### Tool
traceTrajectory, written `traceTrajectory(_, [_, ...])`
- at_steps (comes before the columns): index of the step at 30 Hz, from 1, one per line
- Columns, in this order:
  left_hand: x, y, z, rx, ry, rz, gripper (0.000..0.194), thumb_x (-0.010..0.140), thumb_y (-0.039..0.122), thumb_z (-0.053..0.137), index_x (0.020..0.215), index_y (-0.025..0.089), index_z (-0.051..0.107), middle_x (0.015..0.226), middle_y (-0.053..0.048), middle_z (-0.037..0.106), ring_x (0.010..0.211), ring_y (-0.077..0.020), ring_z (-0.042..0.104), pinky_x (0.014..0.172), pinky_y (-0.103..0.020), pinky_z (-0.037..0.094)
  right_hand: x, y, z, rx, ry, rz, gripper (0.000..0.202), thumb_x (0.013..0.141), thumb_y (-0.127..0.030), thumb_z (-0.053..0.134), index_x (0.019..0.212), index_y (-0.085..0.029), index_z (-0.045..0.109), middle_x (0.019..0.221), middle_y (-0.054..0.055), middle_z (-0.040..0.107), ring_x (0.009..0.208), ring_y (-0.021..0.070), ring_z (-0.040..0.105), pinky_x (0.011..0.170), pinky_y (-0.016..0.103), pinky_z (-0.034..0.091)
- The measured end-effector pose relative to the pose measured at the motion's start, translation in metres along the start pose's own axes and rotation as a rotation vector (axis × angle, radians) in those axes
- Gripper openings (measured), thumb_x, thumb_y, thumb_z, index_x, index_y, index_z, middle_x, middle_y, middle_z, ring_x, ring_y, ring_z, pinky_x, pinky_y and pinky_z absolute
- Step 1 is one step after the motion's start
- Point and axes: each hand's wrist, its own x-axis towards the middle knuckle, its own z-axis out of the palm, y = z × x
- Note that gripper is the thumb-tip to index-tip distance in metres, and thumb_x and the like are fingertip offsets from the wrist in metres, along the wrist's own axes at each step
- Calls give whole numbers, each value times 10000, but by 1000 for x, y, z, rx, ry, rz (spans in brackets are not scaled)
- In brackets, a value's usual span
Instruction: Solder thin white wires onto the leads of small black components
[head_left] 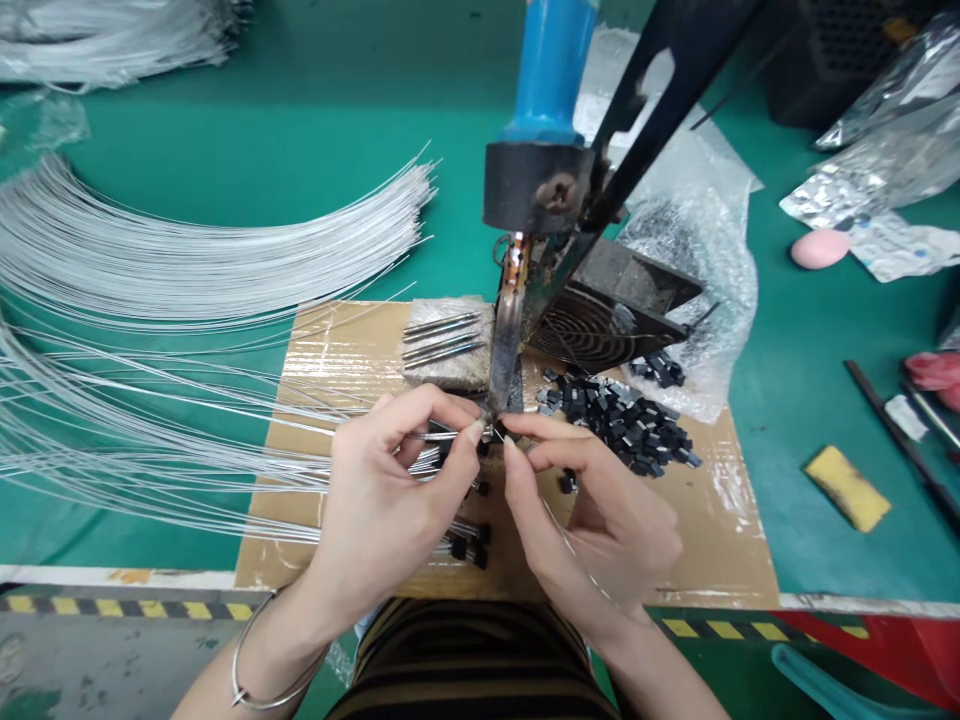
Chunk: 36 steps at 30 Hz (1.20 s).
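Observation:
My left hand (405, 500) pinches the end of a thin grey wire (442, 436) between thumb and forefinger. Opposite it, my right hand (589, 500) is closed on a fine strand of solder wire (574, 550), which trails back across the palm. The fingertips of both hands nearly meet under the tip of a soldering iron (508, 340). That iron has a blue handle and points down, held in a black stand (630, 110). The exact contact at the tip is too small to make out. Wires ending in black connectors (469, 545) lie below my left hand.
A pile of small black connectors (630, 420) sits right of the iron, by a black fan (592, 320). Wire bundles (225, 260) spread leftward. Metal rods rest on a grey block (442, 375). Cardboard (720, 520) covers the bench front; a yellow sponge (847, 487) lies right.

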Motion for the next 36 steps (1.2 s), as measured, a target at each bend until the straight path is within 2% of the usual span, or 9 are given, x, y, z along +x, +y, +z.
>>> traceTrajectory(7, [2, -4, 0, -53, -19, -53, 93, 884, 162, 742, 813, 223, 744, 862, -5, 784, 757, -164, 702, 657, -283, 515, -5, 3, -1, 113, 14, 133, 180, 904, -65, 722, 900, -238, 671, 1048, 54, 811, 935, 214, 789, 881, 381, 641])
traceTrajectory(11, [1, -6, -3, -60, -31, -74, 85, 893, 181, 757, 815, 214, 747, 887, -5, 800, 720, -136, 688, 626, -249, 499, -2, 9, -15, 124, 201, 339, 46, 960, -202, 730, 932, -227, 702, 776, -4, 686, 675, 156, 671, 633, 294, 557])
traceTrajectory(14, [0, -7, -7, -82, -41, -85, 106, 893, 168, 758, 797, 209, 739, 874, -1, 799, 736, -127, 695, 667, -230, 519, 1, 24, -39, 371, 217, 467, 293, 1041, -375, 590, 887, -207, 774, 715, 21, 652, 636, 173, 634, 585, 316, 535])
traceTrajectory(16, [-1, -8, -10, -88, -37, -89, 114, 891, 158, 759, 791, 210, 737, 868, 3, 796, 744, -122, 698, 674, -218, 521, -1, 37, -59, 504, 184, 463, 479, 1052, -464, 458, 1036, -172, 837, 888, 121, 766, 747, 229, 703, 607, 365, 572])
traceTrajectory(20, [-2, -12, -16, -84, -17, -96, 96, 893, 161, 760, 811, 210, 749, 891, -4, 798, 763, -127, 707, 678, -216, 523, -14, 57, -84, 440, 196, 547, 543, 1036, -470, 410, 1084, -141, 840, 892, 147, 797, 684, 243, 706, 475, 352, 521])
traceTrajectory(24, [-5, -14, -19, -52, -8, -113, 80, 896, 193, 764, 818, 206, 755, 885, -10, 796, 720, -126, 680, 635, -226, 495, -27, 56, -80, 127, 310, 615, 526, 1069, -497, 414, 1015, -142, 799, 996, 133, 798, 848, 258, 744, 645, 398, 593])
traceTrajectory(27, [-7, -16, -20, -9, -18, -108, 79, 906, 227, 759, 828, 219, 753, 886, -5, 793, 672, -117, 629, 566, -237, 429, -29, 50, -69, 116, 242, 616, 573, 1084, -526, 365, 1052, -123, 772, 1045, 149, 782, 933, 277, 752, 758, 446, 603])
traceTrajectory(32, [-9, -23, -24, 121, 11, -63, 73, 913, 254, 752, 843, 236, 751, 809, 22, 758, 547, -93, 496, 482, -255, 338, -24, 49, -63, 165, 296, 511, 389, 1065, -476, 449, 1094, -177, 696, 687, -16, 630, 539, 165, 601, 514, 323, 513])
traceTrajectory(36, [-14, -34, -26, 224, 56, 39, 48, 890, 202, 778, 906, 246, 782, 881, 24, 782, 671, -112, 618, 658, -254, 507, -22, 51, -65, 206, 417, 451, 248, 1030, -392, 516, 897, -213, 627, 561, -67, 498, 456, 132, 446, 400, 250, 422])
